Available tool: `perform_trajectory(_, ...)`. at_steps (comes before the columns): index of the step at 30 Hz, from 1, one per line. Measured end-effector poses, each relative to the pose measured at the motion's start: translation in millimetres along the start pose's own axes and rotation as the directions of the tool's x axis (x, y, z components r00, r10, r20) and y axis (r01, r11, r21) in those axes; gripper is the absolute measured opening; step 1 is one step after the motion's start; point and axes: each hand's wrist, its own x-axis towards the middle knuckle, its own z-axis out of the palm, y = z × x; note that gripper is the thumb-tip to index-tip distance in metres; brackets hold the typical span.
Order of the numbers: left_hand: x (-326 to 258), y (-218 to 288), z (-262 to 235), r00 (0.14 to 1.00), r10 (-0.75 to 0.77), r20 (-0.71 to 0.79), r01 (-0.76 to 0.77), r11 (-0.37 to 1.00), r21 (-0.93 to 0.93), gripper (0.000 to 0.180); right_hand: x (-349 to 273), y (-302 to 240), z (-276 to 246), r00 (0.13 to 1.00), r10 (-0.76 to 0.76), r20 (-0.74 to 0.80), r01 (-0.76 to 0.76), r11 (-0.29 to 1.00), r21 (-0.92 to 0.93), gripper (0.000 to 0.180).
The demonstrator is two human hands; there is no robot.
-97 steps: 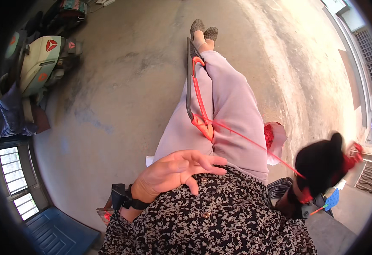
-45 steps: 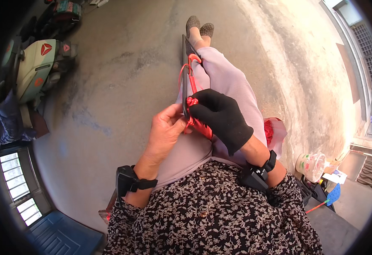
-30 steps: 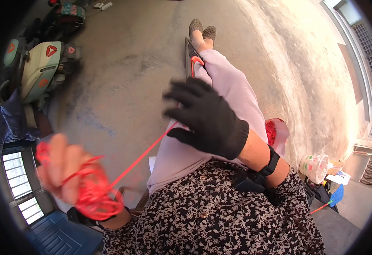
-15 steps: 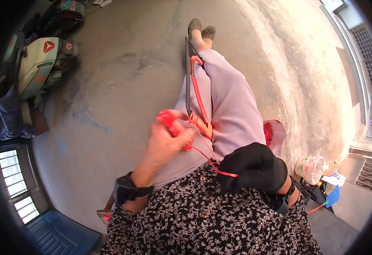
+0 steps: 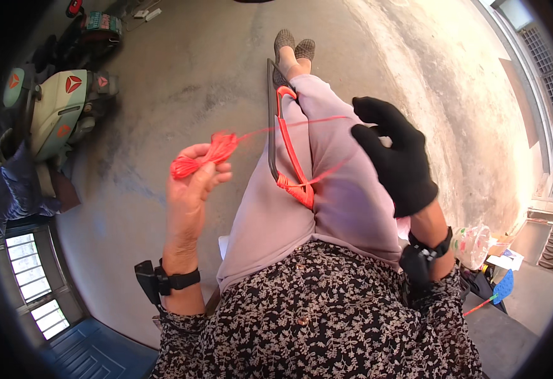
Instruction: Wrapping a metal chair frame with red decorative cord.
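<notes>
My bare left hand [image 5: 194, 180] is closed around a bundle of red cord [image 5: 221, 148], held up left of my thighs. A thin strand runs from the bundle to my right hand [image 5: 396, 151], which wears a black glove. That hand is raised over my right leg, thumb and forefinger apart at the tips, with the cord passing between them. A second, blurred strand slants back to a long narrow black frame [image 5: 272, 126] lying along my legs. Red wrapping [image 5: 295, 151] covers its right side and near corner, and a red curved piece [image 5: 285, 93] sits near its far end.
A pale scooter [image 5: 58, 107] stands at the left. At lower right are a clear plastic bag [image 5: 472, 245] and a blue swatter-like paddle [image 5: 504, 286]. A blue panel [image 5: 99, 347] lies at lower left. My outstretched feet [image 5: 294, 50] rest on the concrete floor [image 5: 182, 95].
My left hand has moved left and up with the cord bundle. My right hand has swung up and forward from my lap, drawing the strand out across the frame.
</notes>
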Motion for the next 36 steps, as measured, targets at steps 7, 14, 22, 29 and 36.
perform_trajectory(7,3,-53,11,0.908,0.101,0.407,-0.401,0.491,0.773,0.016,-10,17,82,0.843,0.217,0.492,-0.258,0.966,0.016,0.021)
perform_trajectory(14,6,-42,12,0.978,0.068,0.195,-0.151,0.88,0.451,0.022,5,45,64,0.892,0.229,0.389,-0.405,0.785,0.468,0.017)
perform_trajectory(22,19,-70,-2,0.924,-0.235,0.303,0.089,0.9,0.426,0.009,-13,30,85,0.867,-0.042,0.497,0.091,0.993,-0.074,0.022)
perform_trajectory(29,39,-73,-11,0.993,-0.07,0.099,0.015,0.88,0.474,0.016,-38,25,57,0.794,0.005,0.608,0.262,0.9,-0.349,0.012)
perform_trajectory(36,87,-75,7,0.946,0.151,0.286,-0.316,0.621,0.718,0.03,-49,17,39,0.761,0.172,0.626,0.122,0.909,-0.398,0.019)
